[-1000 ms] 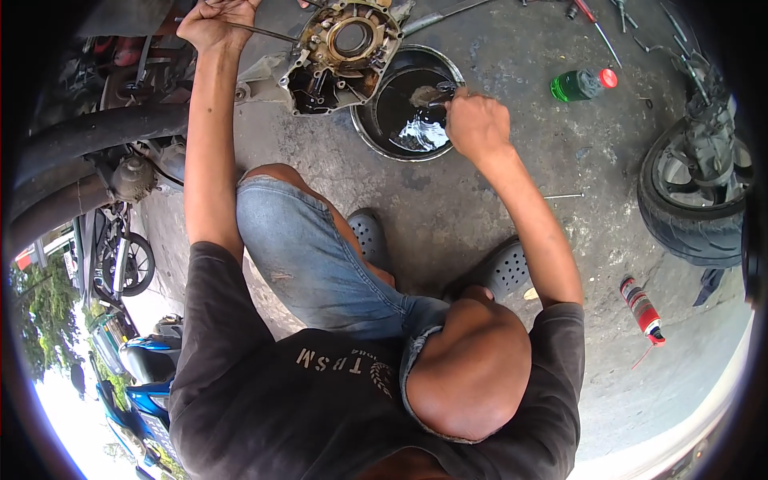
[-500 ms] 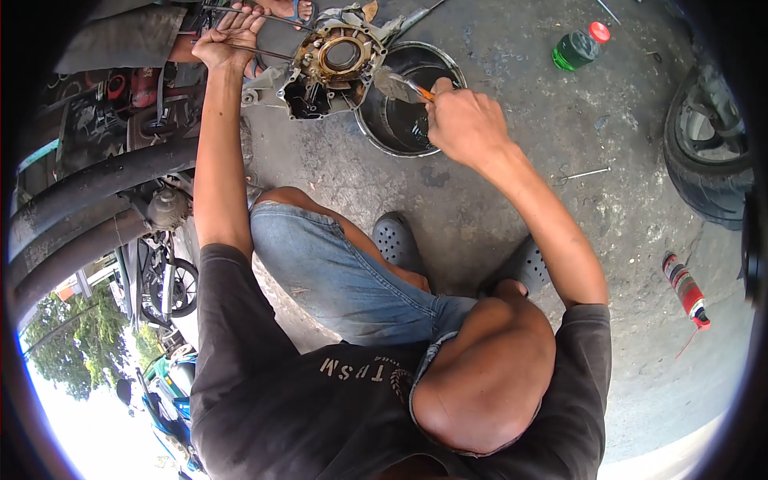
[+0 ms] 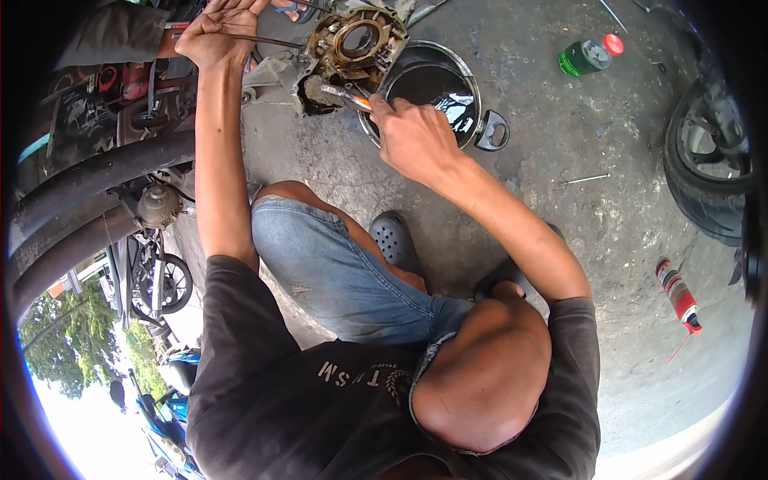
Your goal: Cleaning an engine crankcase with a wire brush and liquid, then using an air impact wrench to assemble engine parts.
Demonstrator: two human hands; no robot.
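My left hand [image 3: 220, 36], palm up with fingers partly curled, grips a long metal rod [image 3: 268, 39] running into an oily engine casing [image 3: 358, 38] with a large ring opening. In my right hand [image 3: 416, 138] is a brush with an orange handle [image 3: 359, 102]; its dirty bristles are against the lower cavity of the casing. Just beyond and partly under the casing and my right hand sits a round metal pan [image 3: 472, 88] of dark liquid, with a black handle [image 3: 494, 132] on its right.
A green bottle with red cap [image 3: 590, 56], a thin metal tool [image 3: 584, 178], a red spray can [image 3: 676, 296] and a wheel [image 3: 704, 192] are on the right. Motorcycle parts and tubes [image 3: 104, 172] crowd the left. Another person's foot [image 3: 292, 11] shows at the top, near the casing.
My right hand has lifted the brush from the pan's liquid and moved it up and left onto the casing. My left hand still has the rod, shifted only slightly.
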